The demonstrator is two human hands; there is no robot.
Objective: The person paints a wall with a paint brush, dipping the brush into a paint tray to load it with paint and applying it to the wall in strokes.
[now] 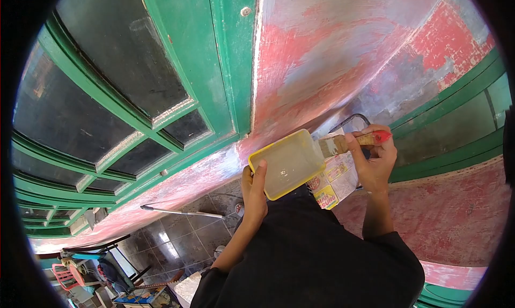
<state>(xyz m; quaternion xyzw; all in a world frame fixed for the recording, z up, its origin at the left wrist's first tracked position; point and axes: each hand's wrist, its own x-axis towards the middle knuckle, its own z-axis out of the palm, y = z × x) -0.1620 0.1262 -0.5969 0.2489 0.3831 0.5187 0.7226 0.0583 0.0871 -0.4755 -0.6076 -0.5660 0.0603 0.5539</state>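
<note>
My left hand (255,192) grips the near left side of a shallow, yellow-rimmed plastic container (287,166), thumb over the rim and fingers beneath. Inside it is a pale, greyish layer with a few shiny spots. My right hand (375,160) is closed round the handle of a paintbrush (343,143), whose handle end is red. The brush's bristles point left and lie right at the container's right edge. Under the brush and right hand, printed paper (335,182) with yellow and red patches covers part of a dark-framed seat.
Green-framed windows (220,66) fill the left. The wall (322,56) ahead is patchy pink and grey, with another green frame (450,131) at right. A long pole (182,212) lies over dark floor tiles (177,235). A pink chair (67,276) and clutter stand lower left.
</note>
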